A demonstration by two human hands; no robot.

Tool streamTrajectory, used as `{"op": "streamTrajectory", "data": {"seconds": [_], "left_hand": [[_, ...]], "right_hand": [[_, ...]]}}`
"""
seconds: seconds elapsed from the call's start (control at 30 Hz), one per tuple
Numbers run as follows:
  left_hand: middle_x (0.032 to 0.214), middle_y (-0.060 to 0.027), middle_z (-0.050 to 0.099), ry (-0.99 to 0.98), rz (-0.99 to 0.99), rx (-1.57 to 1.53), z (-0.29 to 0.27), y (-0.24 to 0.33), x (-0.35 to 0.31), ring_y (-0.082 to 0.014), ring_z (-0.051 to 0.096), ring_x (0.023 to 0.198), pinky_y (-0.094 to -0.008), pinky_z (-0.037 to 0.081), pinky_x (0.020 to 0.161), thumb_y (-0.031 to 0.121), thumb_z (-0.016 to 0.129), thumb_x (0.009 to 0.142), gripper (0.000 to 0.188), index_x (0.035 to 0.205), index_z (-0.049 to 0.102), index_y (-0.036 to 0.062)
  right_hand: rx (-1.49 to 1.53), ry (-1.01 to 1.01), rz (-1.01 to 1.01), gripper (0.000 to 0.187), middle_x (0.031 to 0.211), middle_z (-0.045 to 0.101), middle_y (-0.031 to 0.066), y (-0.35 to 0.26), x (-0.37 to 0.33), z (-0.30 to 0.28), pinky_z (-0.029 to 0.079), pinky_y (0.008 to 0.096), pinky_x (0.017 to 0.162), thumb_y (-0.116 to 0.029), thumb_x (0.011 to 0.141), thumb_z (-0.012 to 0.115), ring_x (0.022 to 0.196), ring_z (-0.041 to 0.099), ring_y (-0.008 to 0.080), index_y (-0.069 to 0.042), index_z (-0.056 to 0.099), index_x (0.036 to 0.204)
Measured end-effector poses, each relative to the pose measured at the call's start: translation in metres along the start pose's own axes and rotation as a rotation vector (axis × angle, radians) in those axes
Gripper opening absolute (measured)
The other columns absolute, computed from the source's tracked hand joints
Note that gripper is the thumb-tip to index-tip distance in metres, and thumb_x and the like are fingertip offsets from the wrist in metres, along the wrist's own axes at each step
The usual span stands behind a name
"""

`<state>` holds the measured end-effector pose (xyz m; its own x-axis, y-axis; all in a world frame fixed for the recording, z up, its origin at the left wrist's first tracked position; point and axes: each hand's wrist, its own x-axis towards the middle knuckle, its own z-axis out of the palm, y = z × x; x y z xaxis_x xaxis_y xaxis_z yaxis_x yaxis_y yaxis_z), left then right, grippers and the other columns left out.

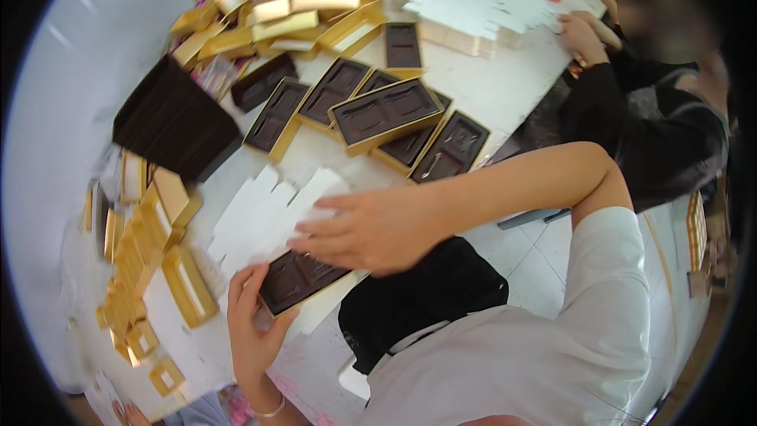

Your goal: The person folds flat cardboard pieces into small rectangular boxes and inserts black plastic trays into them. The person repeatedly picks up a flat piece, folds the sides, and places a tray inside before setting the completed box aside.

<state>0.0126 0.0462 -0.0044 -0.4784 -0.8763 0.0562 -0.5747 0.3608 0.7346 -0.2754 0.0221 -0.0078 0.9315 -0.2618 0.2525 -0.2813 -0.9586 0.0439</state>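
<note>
A gold box with a dark brown molded insert (290, 284) lies close in front of me, tilted at the table's near edge. My left hand (254, 319) grips its left end, thumb along the near side and fingers at the far corner. Over the box's right end and the flat white card blanks (260, 213) reaches my right hand (371, 229), its fingers stretched out and slightly blurred. It hides that end of the box, so I cannot tell whether the fingertips touch it.
Several filled gold boxes (386, 110) lie beyond my right hand. A stack of dark brown inserts (177, 118) stands to the left. Empty gold trays (189, 288) line the left side. At the far right, a co-worker's hand (583, 38) is near stacked white cartons (473, 12).
</note>
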Motion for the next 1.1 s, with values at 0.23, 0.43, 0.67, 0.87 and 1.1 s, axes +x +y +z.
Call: {"op": "streamTrajectory", "data": {"seconds": [0.23, 0.43, 0.67, 0.87, 1.1], "left_hand": [[0.140, -0.0188, 0.040, 0.043, 0.095, 0.315, 0.015, -0.002, -0.013, -0.0324, 0.051, 0.108, -0.0368, 0.044, 0.086, 0.019, 0.068, 0.080, 0.062, 0.136, 0.048, 0.0009], [0.147, -0.0250, 0.031, 0.210, 0.244, 0.326, 0.020, -0.010, -0.017, -0.0373, 0.046, 0.116, -0.0421, 0.040, 0.095, 0.041, 0.062, 0.087, 0.074, 0.144, 0.036, 0.0019], [0.139, -0.0205, 0.044, 0.171, 0.225, 0.367, 0.017, -0.005, -0.030, -0.0393, 0.045, 0.123, -0.0477, 0.035, 0.102, 0.042, 0.075, 0.075, 0.073, 0.133, 0.051, 0.0043], [0.136, -0.0125, 0.051, 0.064, 0.186, 0.485, 0.031, 0.014, -0.027, -0.0309, 0.047, 0.127, -0.0510, 0.030, 0.109, 0.031, 0.079, 0.070, 0.064, 0.126, 0.057, 0.0081], [0.131, -0.0136, 0.056, 0.151, 0.215, 0.317, 0.034, -0.001, -0.028, -0.0315, 0.053, 0.121, -0.0482, 0.039, 0.105, 0.016, 0.077, 0.072, 0.050, 0.119, 0.062, 0.0055]], "right_hand": [[0.116, 0.164, 0.183, 0.066, 0.146, 0.033, 0.0278, -0.024, -0.005, 0.040, 0.024, 0.0513, 0.112, -0.043, 0.088, 0.058, 0.138, 0.031, 0.0385, 0.007, 0.046, 0.129], [0.333, 0.388, 0.393, 0.050, 0.134, 0.043, 0.0289, -0.028, -0.004, 0.032, 0.039, 0.0485, 0.102, -0.024, 0.082, 0.070, 0.122, 0.045, 0.0470, -0.005, 0.052, 0.125], [0.013, 0.598, 0.827, 0.045, 0.129, 0.050, 0.0209, 0.074, -0.077, -0.048, 0.047, 0.0402, 0.093, -0.021, 0.082, 0.072, 0.105, 0.059, 0.0344, -0.008, 0.059, 0.123], [-0.133, 0.586, 0.740, 0.042, 0.135, 0.049, 0.0191, 0.105, -0.086, -0.048, 0.041, 0.0393, 0.102, -0.030, 0.089, 0.064, 0.117, 0.054, 0.0348, -0.007, 0.059, 0.123], [-0.327, 0.292, 0.173, 0.039, 0.119, 0.061, 0.0176, -0.015, -0.038, 0.017, 0.049, 0.0444, 0.092, -0.032, 0.081, 0.070, 0.109, 0.060, 0.0323, -0.003, 0.065, 0.105]]}}
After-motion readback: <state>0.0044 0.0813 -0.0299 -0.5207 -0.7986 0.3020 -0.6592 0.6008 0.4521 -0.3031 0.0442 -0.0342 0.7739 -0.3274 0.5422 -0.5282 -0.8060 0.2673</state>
